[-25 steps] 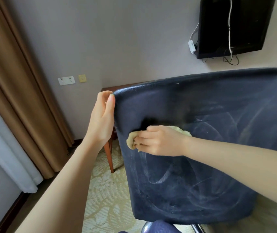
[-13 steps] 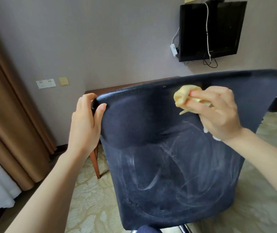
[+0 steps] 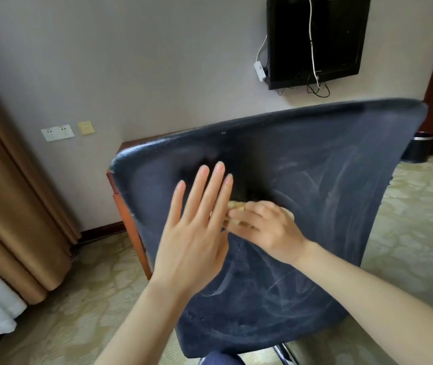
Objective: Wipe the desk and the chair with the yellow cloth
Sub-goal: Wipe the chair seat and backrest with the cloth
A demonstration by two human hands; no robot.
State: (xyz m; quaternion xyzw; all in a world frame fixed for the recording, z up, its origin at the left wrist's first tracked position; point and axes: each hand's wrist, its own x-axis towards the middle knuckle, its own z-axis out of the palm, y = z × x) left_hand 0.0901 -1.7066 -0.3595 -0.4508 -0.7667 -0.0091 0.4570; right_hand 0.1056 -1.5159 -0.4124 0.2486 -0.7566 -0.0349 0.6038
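Dark navy upholstered chair back [image 3: 302, 206]: matt, slightly grainy, streaked with pale wipe marks. Reddish-brown wooden desk [image 3: 131, 227] at frame's left-centre: smooth, faint sheen. Crumpled yellow cloth [image 3: 236, 205]: soft; chrome metal chair base [image 3: 285, 351]: glossy.

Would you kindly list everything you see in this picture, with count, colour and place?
chair: one, dark blue with pale streaks, centre, back toward the camera
yellow cloth: one, yellow, pressed to the chair back, centre
desk: one, reddish-brown wood, behind the chair, mostly hidden
television: one, black, wall, upper right
cables: several, white and black, at the television
socket plates: two, white and yellowish, wall, left
curtain: one, brown, left edge
bin: one, black, floor, right
carpet: one, pale patterned, floor
left hand: one, fingers straight, before the chair back
right hand: one, holds the yellow cloth against the chair
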